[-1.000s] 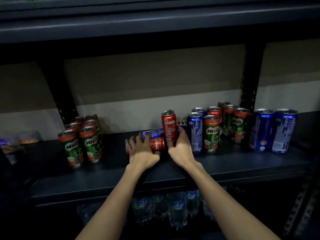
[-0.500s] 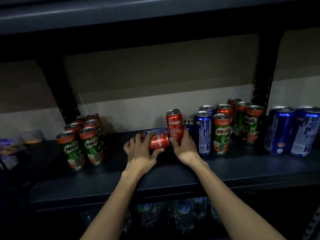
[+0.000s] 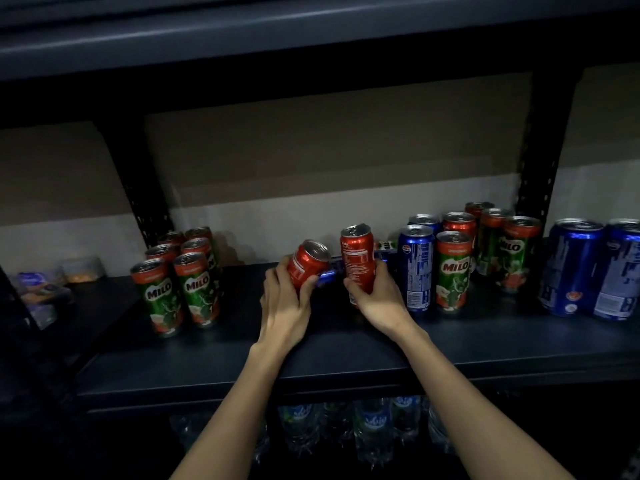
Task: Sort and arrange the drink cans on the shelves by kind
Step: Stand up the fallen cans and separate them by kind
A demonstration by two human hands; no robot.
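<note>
- Here, the left hand (image 3: 284, 306) grips a short red can (image 3: 306, 263), fingers and thumb curled round its body; the can is tilted, its top leaning far and to the right, lifted off the shelf (image 3: 346, 351).
- The right hand (image 3: 379, 299) holds a taller red cola can (image 3: 357, 261) upright, its grip clamped round the lower half of the can, just right of the tilted one and apart from it.
- Between and behind the two red cans a blue can (image 3: 327, 274) lies on its side on the shelf, mostly hidden.
- Just right of the right hand stands a slim blue Pepsi can (image 3: 415, 268), touching or nearly touching a green Milo can (image 3: 453, 271).
- Farther right and farther back, more Milo cans (image 3: 512, 251) stand in a cluster, with another slim blue can (image 3: 424, 220) and a red-topped can (image 3: 459, 221) behind the front pair.
- At the right edge two large blue cans (image 3: 571, 268) stand side by side.
- To the left, well apart from the hands, a group of Milo cans (image 3: 180, 278) stands in two rows.
- At the far left, on a neighbouring shelf, lie small packets (image 3: 45, 285), too dim to tell.
- Below the shelf, water bottles (image 3: 374, 424) show in shadow.
</note>
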